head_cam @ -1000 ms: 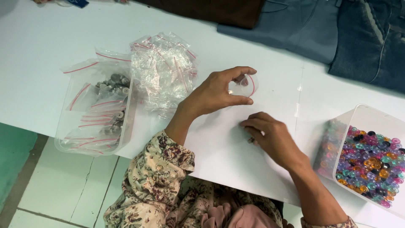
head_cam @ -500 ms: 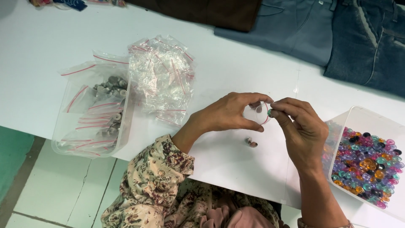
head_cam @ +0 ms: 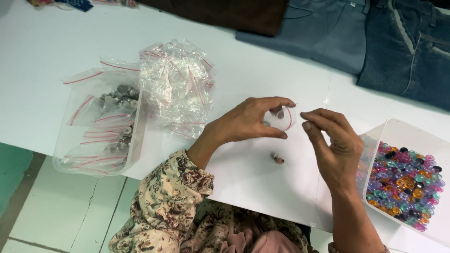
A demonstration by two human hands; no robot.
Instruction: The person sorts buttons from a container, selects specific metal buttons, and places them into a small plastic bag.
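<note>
My left hand [head_cam: 248,122] holds a small clear zip bag [head_cam: 280,117] with a red strip, a few small pieces showing inside it, just above the white table [head_cam: 56,51]. My right hand [head_cam: 333,149] hovers close to the bag's right side, fingers curled, thumb and forefinger near the bag's mouth; I cannot see anything pinched in them. One or two small pieces [head_cam: 278,158] lie on the table below the bag, between my hands.
A clear tub of coloured beads [head_cam: 404,175] stands at the right. A pile of empty zip bags [head_cam: 177,84] and a clear tub of filled bags with metal parts [head_cam: 104,127] sit at the left. Denim and dark garments [head_cam: 375,33] lie along the far edge.
My right hand rose from the loose pieces on the table to the bag's mouth. My left hand shifted right with the bag and lifted it slightly.
</note>
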